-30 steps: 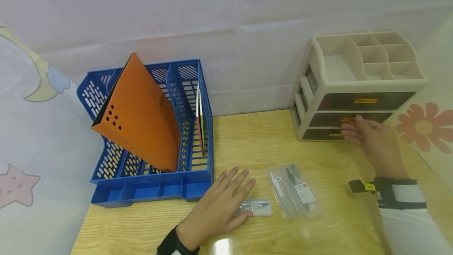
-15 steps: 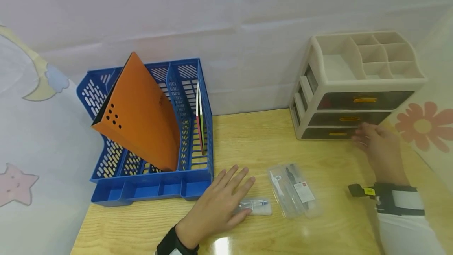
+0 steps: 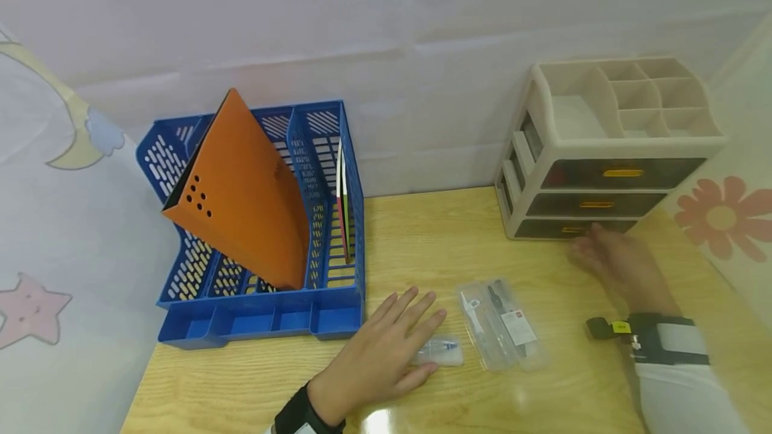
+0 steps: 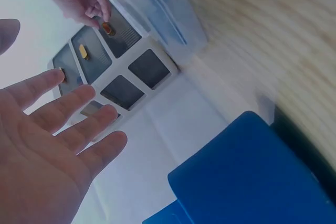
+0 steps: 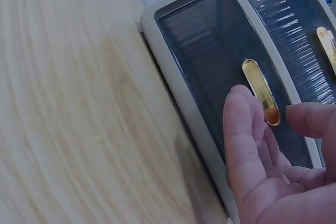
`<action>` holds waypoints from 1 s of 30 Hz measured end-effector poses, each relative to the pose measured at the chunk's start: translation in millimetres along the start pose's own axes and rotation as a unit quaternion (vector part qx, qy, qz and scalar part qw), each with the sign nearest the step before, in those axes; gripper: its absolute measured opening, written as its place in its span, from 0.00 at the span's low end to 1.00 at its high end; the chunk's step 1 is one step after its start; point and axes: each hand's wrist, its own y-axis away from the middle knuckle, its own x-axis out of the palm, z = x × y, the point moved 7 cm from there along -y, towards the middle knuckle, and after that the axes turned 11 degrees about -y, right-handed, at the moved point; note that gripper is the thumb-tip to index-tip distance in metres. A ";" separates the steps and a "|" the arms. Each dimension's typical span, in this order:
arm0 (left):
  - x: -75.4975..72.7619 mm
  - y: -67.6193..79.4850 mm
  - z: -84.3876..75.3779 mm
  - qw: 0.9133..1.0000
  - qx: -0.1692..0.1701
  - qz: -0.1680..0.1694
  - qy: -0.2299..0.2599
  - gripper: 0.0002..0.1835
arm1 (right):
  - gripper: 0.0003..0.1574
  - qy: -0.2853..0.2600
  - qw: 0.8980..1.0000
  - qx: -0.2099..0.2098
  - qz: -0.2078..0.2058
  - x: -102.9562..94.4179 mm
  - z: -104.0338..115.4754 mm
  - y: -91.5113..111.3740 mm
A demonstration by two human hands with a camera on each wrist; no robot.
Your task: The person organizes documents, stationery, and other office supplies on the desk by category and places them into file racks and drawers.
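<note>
At the right of the head view, my right hand (image 3: 621,263) is at the bottom drawer (image 3: 537,228) of a cream drawer organizer (image 3: 633,148). In the right wrist view, its thumb and fingers lie apart on either side of the gold handle (image 5: 261,90), not visibly pinching it. All three drawers are closed. My left hand (image 3: 386,353) lies palm down with straight, spread fingers over part of a small clear packet (image 3: 449,352) holding something with a blue tip. Whether it presses the packet is hidden.
Right of the left hand lies a clear plastic stationery set (image 3: 500,327) with a white label. A blue slatted file rack (image 3: 259,307) at left holds a leaning orange folder (image 3: 247,199) and thin booklets (image 3: 342,206). Small compartments top the organizer. Behind hangs a pale cloth (image 3: 386,52).
My right hand has left the middle drawer's handle, drawn back slightly, and moved down and left to the bottom drawer's handle. The left hand has stayed nearly in place.
</note>
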 end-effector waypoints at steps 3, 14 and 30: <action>1.8 0.0 -1.6 1.000 0.002 0.001 -0.004 0.38 | 0.16 -0.099 0.995 0.023 -0.002 2.7 -5.7 -1.7; 7.2 1.9 -7.4 1.000 0.015 0.001 -0.028 0.38 | 0.13 -0.213 0.976 0.036 -0.006 6.3 -14.4 -6.0; 7.8 1.8 -4.0 1.000 0.003 0.005 -0.030 0.38 | 0.24 -0.251 0.966 0.034 0.052 2.7 -13.6 14.4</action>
